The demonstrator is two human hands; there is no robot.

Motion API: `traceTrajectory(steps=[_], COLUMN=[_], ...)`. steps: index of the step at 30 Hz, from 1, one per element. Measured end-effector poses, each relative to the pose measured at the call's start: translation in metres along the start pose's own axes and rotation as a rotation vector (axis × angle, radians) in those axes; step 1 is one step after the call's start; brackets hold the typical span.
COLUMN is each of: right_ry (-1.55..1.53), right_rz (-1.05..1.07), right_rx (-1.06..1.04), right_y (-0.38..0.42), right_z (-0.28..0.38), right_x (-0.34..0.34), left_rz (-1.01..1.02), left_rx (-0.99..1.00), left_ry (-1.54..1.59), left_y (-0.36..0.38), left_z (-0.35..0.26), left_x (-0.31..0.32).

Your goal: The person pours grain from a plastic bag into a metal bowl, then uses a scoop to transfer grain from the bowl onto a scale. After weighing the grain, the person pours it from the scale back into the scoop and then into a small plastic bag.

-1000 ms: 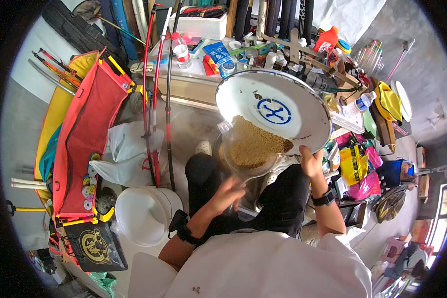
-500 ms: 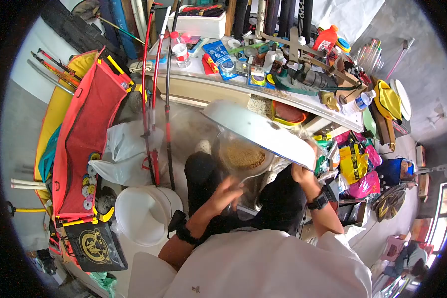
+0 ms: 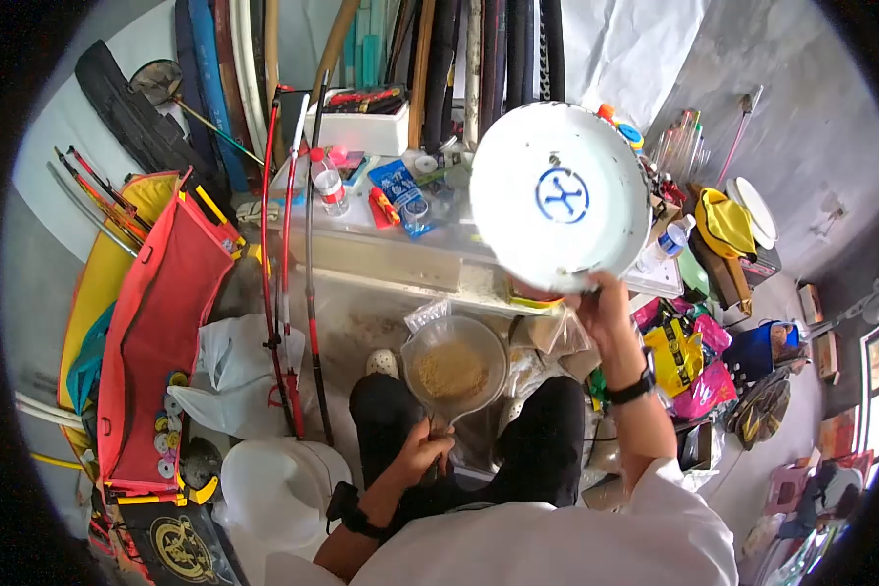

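Note:
Between my knees is a round, translucent scoop (image 3: 488, 344) with tan grains (image 3: 450, 369) in it. The fingers of my left hand (image 3: 427, 449) are wrapped round its handle. My right hand (image 3: 604, 311) grips the lower rim of a white enamel basin (image 3: 518, 200), raised at the right in front of the cluttered table. The inside of the basin faces me and shows a blue round mark. My right thumb lies on the rim; the other fingers are partly hidden behind it.
A white bucket (image 3: 275, 488) stands left of my legs, beside red and black rods (image 3: 313, 293) and a red bag (image 3: 156, 342). The table (image 3: 381, 249) holds a bottle (image 3: 328, 186) and blue packets. Colourful bags (image 3: 679, 361) lie to the right. A person (image 3: 838, 490) is at the far right.
The basin has gone up and tilted so its inside faces me, uncovering the scoop. My left hand has moved down and closed round the scoop's handle. The view has tipped upward.

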State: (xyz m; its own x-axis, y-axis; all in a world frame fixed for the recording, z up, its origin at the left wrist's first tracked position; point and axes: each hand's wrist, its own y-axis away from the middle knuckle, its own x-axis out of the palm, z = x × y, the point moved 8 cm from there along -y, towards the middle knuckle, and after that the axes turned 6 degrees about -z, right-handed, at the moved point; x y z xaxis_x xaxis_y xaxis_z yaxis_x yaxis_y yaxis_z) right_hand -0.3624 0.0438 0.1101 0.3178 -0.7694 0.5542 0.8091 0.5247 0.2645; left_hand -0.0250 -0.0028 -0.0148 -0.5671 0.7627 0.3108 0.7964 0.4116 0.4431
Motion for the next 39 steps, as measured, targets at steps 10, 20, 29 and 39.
traceTrajectory(steps=[10, 20, 29, 39], right_ry=[-0.066, -0.024, 0.305, 1.209], right_rz=[0.081, 0.028, -0.181, 1.17], right_rx=[0.133, 0.209, -0.002, -1.191], right_y=[-0.124, -0.156, -0.121, 0.234], right_z=[0.034, 0.021, 0.047, 0.114], right_x=[0.067, 0.079, 0.06, 0.214], left_rz=[-0.007, -0.058, -0.077, 0.004], left_rx=[-0.03, -0.049, -0.07, -0.102], left_ry=[0.056, -0.021, 0.023, -0.007], left_y=[0.001, -0.004, -0.008, -0.012], left_z=[0.013, 0.02, 0.018, 0.023], left_x=[-0.002, -0.015, -0.018, -0.014])
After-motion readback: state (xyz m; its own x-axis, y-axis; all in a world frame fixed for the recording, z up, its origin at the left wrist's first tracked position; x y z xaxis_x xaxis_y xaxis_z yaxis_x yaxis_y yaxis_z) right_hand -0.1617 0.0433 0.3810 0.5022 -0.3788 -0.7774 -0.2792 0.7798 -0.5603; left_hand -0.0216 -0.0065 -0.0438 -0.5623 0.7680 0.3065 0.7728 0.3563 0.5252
